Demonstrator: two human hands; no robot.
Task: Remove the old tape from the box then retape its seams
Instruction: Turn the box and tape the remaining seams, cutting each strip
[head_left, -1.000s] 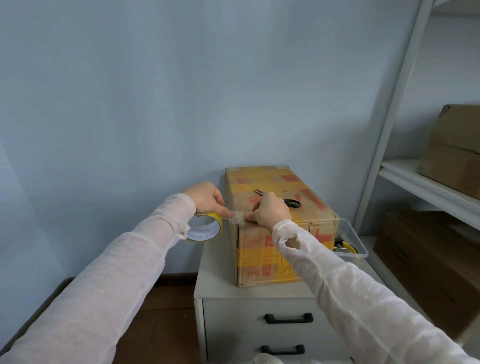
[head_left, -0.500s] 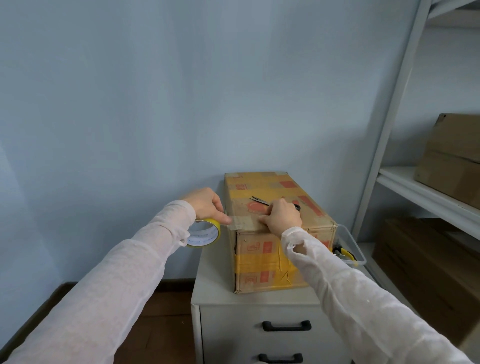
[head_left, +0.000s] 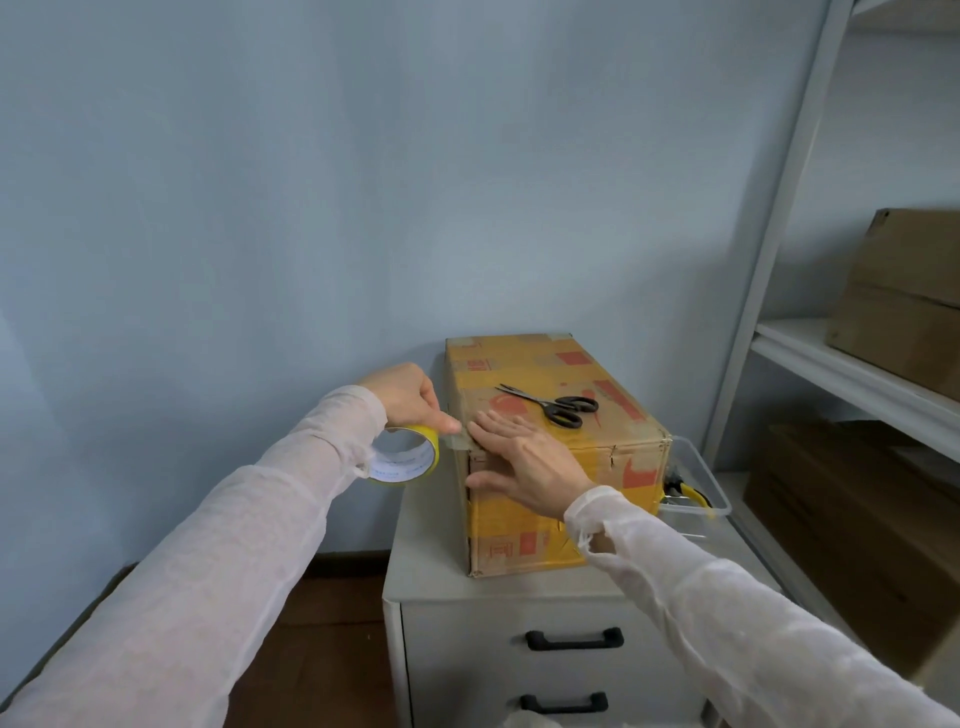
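A barely visible clear strip (head_left: 453, 441) perhaps joins the yellow tape roll (head_left: 402, 467) to the cardboard box (head_left: 519, 364) on the grey cabinet (head_left: 421, 561) top. The left hand (head_left: 408, 395) grips the tape roll. The right hand (head_left: 524, 457) presses flat, fingers straight, on the box's near-left corner.

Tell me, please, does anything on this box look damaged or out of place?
Yes. The cardboard box is worn: its near top-right corner is torn, with a small rip in the near face beside it. Scissors lie loose on its top, close to the right hand.
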